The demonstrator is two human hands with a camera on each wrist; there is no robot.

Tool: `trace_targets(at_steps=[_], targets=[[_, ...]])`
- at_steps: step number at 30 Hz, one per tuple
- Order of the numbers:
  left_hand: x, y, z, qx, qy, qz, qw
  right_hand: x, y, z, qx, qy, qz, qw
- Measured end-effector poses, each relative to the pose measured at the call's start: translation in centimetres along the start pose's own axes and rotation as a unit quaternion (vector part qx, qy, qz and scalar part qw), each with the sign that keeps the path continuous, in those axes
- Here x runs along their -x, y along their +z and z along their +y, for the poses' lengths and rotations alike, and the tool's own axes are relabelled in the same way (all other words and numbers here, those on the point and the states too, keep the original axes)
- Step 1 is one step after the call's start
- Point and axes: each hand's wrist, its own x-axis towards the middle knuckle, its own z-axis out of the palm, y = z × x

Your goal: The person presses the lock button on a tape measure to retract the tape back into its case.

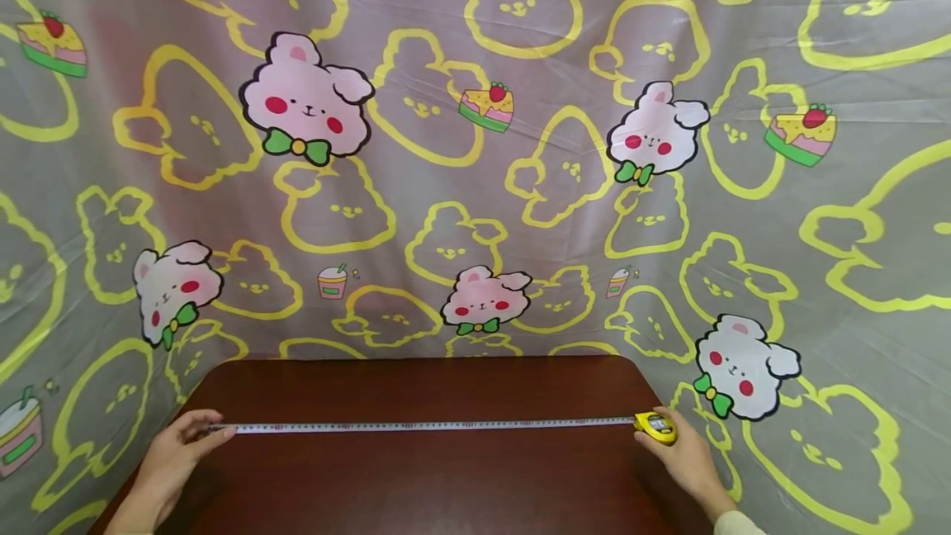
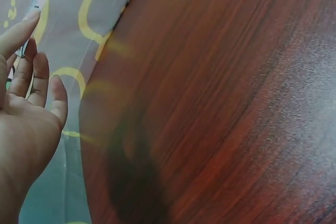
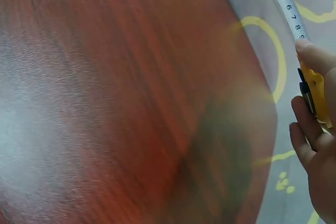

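Note:
A white tape-measure blade point(image 1: 438, 426) with printed numbers runs straight between my two hands above the dark red-brown table. My left hand point(image 1: 172, 454) pinches its free end between thumb and fingers; in the left wrist view the blade end point(image 2: 38, 4) shows beside the thumb, and the other fingers curve loosely. The yellow tape-measure case point(image 1: 657, 428) is gripped in my right hand point(image 1: 687, 454). In the right wrist view the thumb lies at the mouth of the case point(image 3: 316, 90), where the blade comes out, and the fingers wrap its other side. A black clip shows on the case.
The wooden table top point(image 1: 416, 481) has rounded far corners and a glossy sheen. A grey curtain point(image 1: 438, 180) with yellow outlines and cartoon bunnies hangs behind it and along both sides. Shadows of the hands fall on the table near its left and right edges.

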Motion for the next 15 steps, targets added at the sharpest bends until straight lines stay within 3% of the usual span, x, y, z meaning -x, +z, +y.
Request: trace_targets(at_steps=[4,6,8,11,15], targets=[[0.3,0.2,0.6,-0.026,0.026,0.023,0.9991,-0.1,-1.0,-0.7,-0.031,0.006,-0.003,1.000],[0.4,0.2,0.8,-0.034,0.035,0.031,0.9984,-0.2,-1.4,-1.0,-0.081,0.015,-0.018,0.996],[0.5,0.2,0.9,-0.038,0.041,0.031,0.9980,-0.2,-1.6,-1.2,-0.145,0.028,-0.034,0.988],[0.5,0.2,1.3,-0.048,0.046,0.029,0.9974,-0.2,-1.6,-1.4,-0.242,0.042,-0.060,0.968],[0.4,0.4,1.8,-0.060,0.044,0.030,0.9968,-0.2,-1.8,-1.8,-0.279,0.035,-0.076,0.957]])
